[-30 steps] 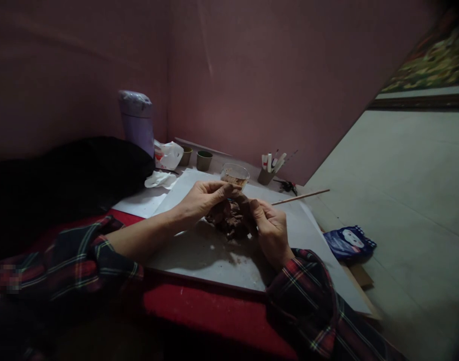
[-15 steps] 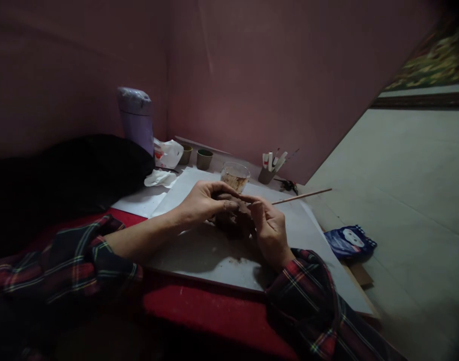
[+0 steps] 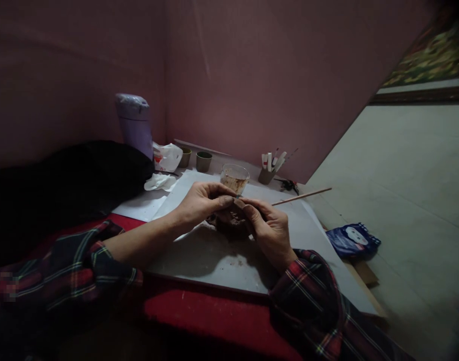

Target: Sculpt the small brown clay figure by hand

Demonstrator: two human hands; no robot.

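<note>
Clay (image 3: 232, 228) lies just below left hand (image 3: 202, 203) and right hand (image 3: 271, 228), whose fingertips pinch a piece (image 3: 239, 202) between them; shaping seems underway, the next move calling for light, even pressure.

Left sleeve (image 3: 79, 271): At 8 o'clock in my remote view, plaid cloth in near-black, dark blue and deep red, crossed by thin pale and yellowish lines and bunched into thick folds.
Pixelated patch (image 3: 3, 288): Far out at 8 o'clock, small blocky squares hide part of that sleeve's pattern from me.
Left forearm (image 3: 144, 241): Bare from the gathered cuff onward.
Right sleeve (image 3: 312, 301): At 5 o'clock I see matching plaid, with a loose, rounded fold; it ends nearer the wrist.
Left hand (image 3: 199, 203): Bare; I make out smudging on the thumb tip.
Right hand (image 3: 272, 230): Bare too.
</note>
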